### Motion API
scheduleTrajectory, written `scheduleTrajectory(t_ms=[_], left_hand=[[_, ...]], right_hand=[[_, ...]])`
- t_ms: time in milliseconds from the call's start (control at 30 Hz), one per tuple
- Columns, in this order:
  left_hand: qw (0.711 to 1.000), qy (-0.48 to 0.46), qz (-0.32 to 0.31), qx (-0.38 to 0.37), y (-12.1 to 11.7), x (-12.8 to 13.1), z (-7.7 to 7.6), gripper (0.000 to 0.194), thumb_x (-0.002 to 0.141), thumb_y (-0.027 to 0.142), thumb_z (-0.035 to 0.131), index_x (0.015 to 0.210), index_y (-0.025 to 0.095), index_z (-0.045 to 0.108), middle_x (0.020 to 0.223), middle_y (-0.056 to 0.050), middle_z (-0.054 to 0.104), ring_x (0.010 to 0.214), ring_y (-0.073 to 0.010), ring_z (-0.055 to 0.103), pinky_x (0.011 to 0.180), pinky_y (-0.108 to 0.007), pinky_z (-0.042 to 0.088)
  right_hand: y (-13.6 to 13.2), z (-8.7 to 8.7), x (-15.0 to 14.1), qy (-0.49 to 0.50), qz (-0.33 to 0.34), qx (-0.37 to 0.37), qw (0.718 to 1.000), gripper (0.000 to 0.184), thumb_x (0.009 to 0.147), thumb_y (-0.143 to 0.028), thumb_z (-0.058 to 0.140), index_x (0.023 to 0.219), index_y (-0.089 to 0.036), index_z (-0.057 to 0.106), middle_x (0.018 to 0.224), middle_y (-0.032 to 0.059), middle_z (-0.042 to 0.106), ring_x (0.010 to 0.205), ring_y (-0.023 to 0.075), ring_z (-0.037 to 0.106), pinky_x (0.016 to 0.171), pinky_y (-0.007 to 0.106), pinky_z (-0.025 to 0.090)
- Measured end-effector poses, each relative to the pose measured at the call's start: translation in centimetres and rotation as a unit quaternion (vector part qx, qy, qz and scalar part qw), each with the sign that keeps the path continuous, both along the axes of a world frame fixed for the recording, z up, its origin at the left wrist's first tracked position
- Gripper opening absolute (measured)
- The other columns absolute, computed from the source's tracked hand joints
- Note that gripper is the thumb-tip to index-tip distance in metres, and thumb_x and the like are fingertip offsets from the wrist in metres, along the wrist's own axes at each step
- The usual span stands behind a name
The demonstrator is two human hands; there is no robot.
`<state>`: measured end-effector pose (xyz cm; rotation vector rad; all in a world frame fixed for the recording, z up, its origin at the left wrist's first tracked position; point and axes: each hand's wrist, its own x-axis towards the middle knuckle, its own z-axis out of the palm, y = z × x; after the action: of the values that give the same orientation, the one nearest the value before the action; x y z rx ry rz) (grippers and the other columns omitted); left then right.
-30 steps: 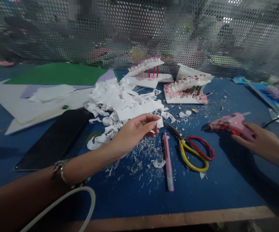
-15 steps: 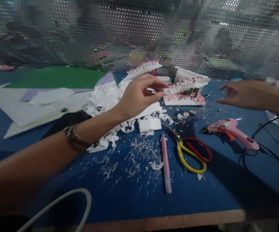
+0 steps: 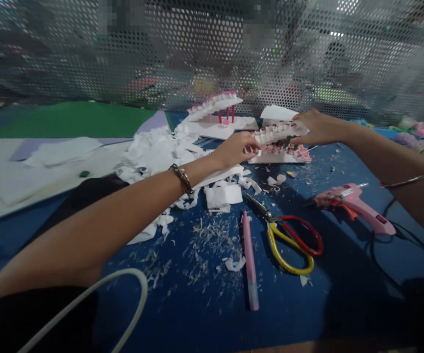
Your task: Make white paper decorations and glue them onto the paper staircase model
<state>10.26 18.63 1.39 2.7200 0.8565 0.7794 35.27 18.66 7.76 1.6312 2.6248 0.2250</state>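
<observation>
A small white paper staircase model (image 3: 281,158) with dark red marks on its steps, green posts and a pink-speckled base stands near the back of the blue table. My left hand (image 3: 236,149) is closed on its lower left end, fingertips pinched by the bottom steps. At the upper right end, my right hand (image 3: 314,126) grips the top of the stairs, thumb below and fingers behind. Just behind is a second white staircase model (image 3: 215,105) with pink steps and red posts. A folded white paper piece (image 3: 223,195) lies below my left wrist.
Scissors (image 3: 288,235) with red and yellow handles, a pink pen (image 3: 249,260) and a pink glue gun (image 3: 357,206) with a black cable lie in front. Paper scraps (image 3: 156,152) pile up at left beside white and green sheets (image 3: 75,120). A perforated metal screen (image 3: 204,54) stands behind.
My right hand let go of the glue gun and moved up and left onto the staircase model. My left hand rose from the folded paper to the model's lower left end.
</observation>
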Motion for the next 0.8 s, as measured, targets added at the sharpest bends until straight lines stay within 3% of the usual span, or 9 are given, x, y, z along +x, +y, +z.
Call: scheduleTrajectory(t_ms=[167, 467, 667, 800], left_hand=[[0.997, 0.063, -0.034, 0.03, 0.8, 0.4, -0.7, 0.018, 0.077, 0.019, 0.057, 0.092, 0.015, 0.065, 0.089, -0.007, 0.063, 0.085, -0.0164, 0.056, 0.078, -0.028, 0.043], [0.998, 0.047, -0.004, 0.031, 0.9, 1.0, -1.2, 0.018, 0.075, 0.023, 0.061, 0.091, 0.016, 0.066, 0.09, -0.007, 0.061, 0.084, -0.0174, 0.055, 0.075, -0.028, 0.042], [0.998, 0.012, -0.007, 0.065, 1.5, 1.9, -1.8, 0.02, 0.076, 0.025, 0.062, 0.094, 0.018, 0.066, 0.096, -0.007, 0.056, 0.091, -0.0183, 0.053, 0.081, -0.03, 0.042], [0.996, 0.012, 0.005, 0.083, 1.7, 3.0, -2.1, 0.021, 0.076, 0.027, 0.062, 0.094, 0.017, 0.066, 0.093, -0.007, 0.056, 0.091, -0.0198, 0.053, 0.081, -0.031, 0.042]], right_hand=[[-0.2, -0.2, 0.1, -0.026, -0.023, -0.002, 0.999, 0.07, 0.073, -0.054, 0.053, 0.125, -0.008, 0.042, 0.109, 0.0201, 0.049, 0.107, 0.0311, 0.043, 0.083, 0.038, 0.038], [-0.6, -0.2, -0.1, -0.046, -0.026, -0.006, 0.999, 0.068, 0.074, -0.052, 0.051, 0.124, -0.006, 0.042, 0.108, 0.0207, 0.049, 0.111, 0.0323, 0.04, 0.086, 0.039, 0.037], [-0.1, -0.2, 0.1, -0.061, -0.03, 0.014, 0.998, 0.07, 0.075, -0.053, 0.051, 0.127, -0.008, 0.04, 0.111, 0.0223, 0.048, 0.107, 0.0325, 0.045, 0.082, 0.038, 0.037], [-0.1, 0.0, -0.2, -0.079, -0.038, 0.024, 0.996, 0.065, 0.074, -0.048, 0.054, 0.123, -0.006, 0.045, 0.102, 0.0221, 0.056, 0.097, 0.0318, 0.052, 0.079, 0.038, 0.038]])
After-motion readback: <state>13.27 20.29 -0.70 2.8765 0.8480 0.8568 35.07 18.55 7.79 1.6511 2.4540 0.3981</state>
